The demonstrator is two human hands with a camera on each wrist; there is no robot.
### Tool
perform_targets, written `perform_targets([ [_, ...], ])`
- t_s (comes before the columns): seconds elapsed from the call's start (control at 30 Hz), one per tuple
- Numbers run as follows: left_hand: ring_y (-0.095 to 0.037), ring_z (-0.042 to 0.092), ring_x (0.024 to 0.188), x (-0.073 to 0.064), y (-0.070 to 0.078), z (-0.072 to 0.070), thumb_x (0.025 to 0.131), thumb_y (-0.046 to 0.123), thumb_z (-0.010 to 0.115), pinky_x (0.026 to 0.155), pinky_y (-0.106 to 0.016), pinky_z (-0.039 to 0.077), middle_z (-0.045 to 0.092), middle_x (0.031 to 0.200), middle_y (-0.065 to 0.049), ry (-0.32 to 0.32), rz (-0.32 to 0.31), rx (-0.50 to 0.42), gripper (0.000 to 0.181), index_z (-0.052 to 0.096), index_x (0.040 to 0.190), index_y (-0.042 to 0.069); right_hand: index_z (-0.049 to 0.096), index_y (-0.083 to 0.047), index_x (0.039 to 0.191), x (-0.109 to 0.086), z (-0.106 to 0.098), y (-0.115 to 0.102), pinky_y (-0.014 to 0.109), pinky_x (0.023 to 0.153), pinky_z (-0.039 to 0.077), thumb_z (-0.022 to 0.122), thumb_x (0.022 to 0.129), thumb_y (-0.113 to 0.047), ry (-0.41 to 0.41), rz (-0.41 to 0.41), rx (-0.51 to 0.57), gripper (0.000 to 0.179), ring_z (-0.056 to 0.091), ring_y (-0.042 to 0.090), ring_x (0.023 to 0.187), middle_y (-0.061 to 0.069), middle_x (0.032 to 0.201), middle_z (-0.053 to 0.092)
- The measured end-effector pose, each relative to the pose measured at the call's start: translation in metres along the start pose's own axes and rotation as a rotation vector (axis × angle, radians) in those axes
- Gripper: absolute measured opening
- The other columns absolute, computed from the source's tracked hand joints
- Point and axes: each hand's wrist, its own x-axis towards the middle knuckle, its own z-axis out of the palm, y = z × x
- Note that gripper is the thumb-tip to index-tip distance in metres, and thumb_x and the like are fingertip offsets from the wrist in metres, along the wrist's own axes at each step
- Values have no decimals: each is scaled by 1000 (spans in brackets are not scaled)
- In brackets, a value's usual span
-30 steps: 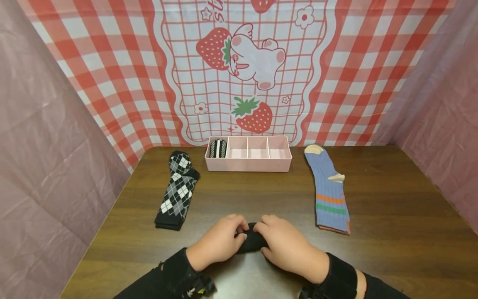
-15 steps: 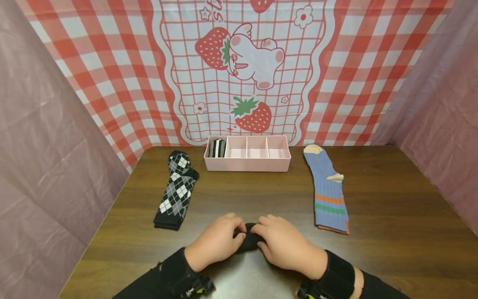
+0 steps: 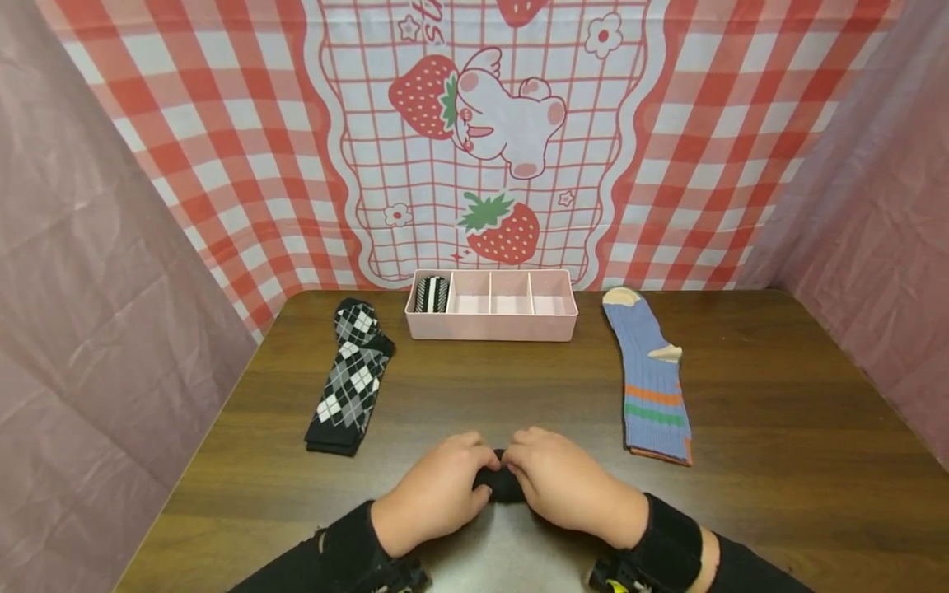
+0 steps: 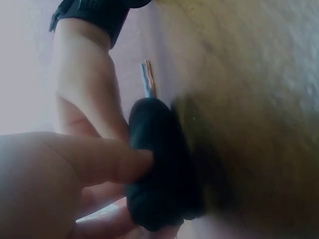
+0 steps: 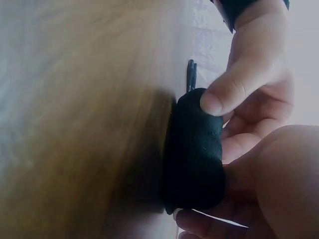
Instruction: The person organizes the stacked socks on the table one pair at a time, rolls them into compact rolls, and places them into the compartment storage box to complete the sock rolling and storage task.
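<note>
At the near middle of the table lies a tightly rolled black sock point(image 3: 507, 488), low against the wood. From its left side my left hand point(image 3: 437, 492) grips it, thumb on the near face and fingers over the far side. My right hand point(image 3: 574, 486) holds its right end the same way. Both hands' fingertips nearly meet over the top. In the left wrist view the left thumb point(image 4: 134, 162) presses into the black roll point(image 4: 159, 179). The right wrist view has the roll point(image 5: 197, 154) between both hands, its underside hidden.
A pink divided box point(image 3: 491, 328) stands at the table's back, a striped black-and-white sock roll point(image 3: 432, 295) in its leftmost compartment. Argyle socks point(image 3: 352, 383) lie flat at left, blue striped socks point(image 3: 651, 379) at right. A checked cloth point(image 3: 259, 148) hangs behind the table point(image 3: 778, 428).
My left hand has shifted slightly right and nearer to me, and its fingertips have come closer to the right hand's. Less of the black sock shows between the hands.
</note>
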Motion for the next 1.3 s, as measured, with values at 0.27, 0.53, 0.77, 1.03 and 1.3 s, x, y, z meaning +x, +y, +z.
perform_targets([
  [0.27, -14, 65, 97, 1, -5, 1, 93, 5, 73, 85, -27, 54, 66, 103, 1, 6, 10, -34, 15, 74, 108, 9, 66, -17, 114, -5, -3, -3, 40, 86, 53, 80, 91, -32, -64, 54, 27, 31, 61, 14, 96, -4, 104, 66],
  [0.53, -10, 64, 93, 4, -10, 3, 96, 4, 67, 82, -28, 54, 69, 101, 0, 17, -23, -125, 14, 68, 106, 14, 66, -16, 107, -5, -3, -3, 39, 80, 52, 79, 92, -27, -56, 30, -15, 22, 58, 13, 89, -3, 97, 61],
  [0.77, -13, 63, 95, 1, -7, 0, 97, 8, 66, 83, -29, 54, 64, 100, 3, 52, -21, -73, 12, 72, 106, 14, 68, -18, 105, -5, -1, -2, 31, 71, 48, 74, 96, -29, -83, 78, 74, 16, 52, 6, 80, -7, 93, 56],
  [1.03, -17, 64, 103, -3, 2, -8, 90, 16, 78, 89, -33, 54, 64, 101, 6, 56, 14, 28, 15, 75, 105, 15, 70, -16, 107, -3, -3, -2, 30, 68, 47, 68, 100, -32, -132, 137, 172, 17, 51, 4, 77, -11, 90, 54],
  [1.3, -13, 67, 98, -1, -2, -4, 93, 13, 75, 84, -30, 55, 70, 103, 4, 61, 30, 57, 18, 75, 111, 14, 62, -20, 112, -1, -2, 1, 31, 68, 47, 68, 101, -32, -132, 204, 233, 17, 56, 5, 79, -11, 96, 61],
])
